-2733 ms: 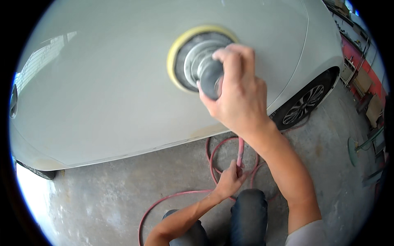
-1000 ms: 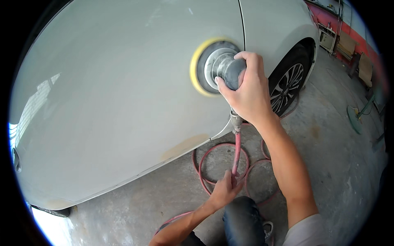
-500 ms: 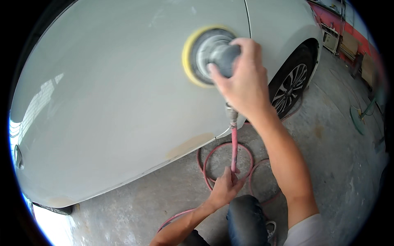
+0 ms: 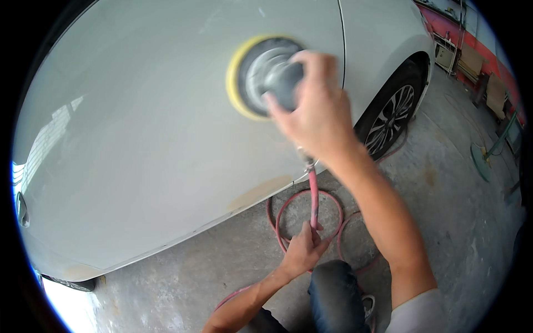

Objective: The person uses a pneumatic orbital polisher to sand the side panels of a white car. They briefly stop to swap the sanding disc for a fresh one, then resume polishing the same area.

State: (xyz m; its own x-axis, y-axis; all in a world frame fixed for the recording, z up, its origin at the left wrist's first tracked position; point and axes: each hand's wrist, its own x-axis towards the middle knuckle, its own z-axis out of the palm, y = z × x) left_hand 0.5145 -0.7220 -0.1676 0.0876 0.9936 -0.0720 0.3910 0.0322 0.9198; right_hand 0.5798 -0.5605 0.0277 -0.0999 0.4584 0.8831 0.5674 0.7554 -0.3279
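Observation:
My right hand (image 4: 319,114) is wrapped round the dark grip of a round air sander (image 4: 258,75), blurred by motion. The sander's yellow-edged pad lies against the pale grey car door (image 4: 166,139), left of the door's seam. From the tool's lower end, a metal fitting leads into a pink-red air hose (image 4: 314,191). Lower down, my left hand (image 4: 303,248) is closed round that hose, just in front of my knee. A tan patch (image 4: 261,191) shows on the door's bottom edge.
Coils of the hose lie on the concrete floor (image 4: 444,222) below the door. A car wheel (image 4: 391,119) stands to the right. Beyond it are a green stand (image 4: 482,162) and cardboard pieces (image 4: 496,95) by a red wall.
The sander and my right hand have moved a little to the left across the door. My left hand stays on the hose, nearly in the same place.

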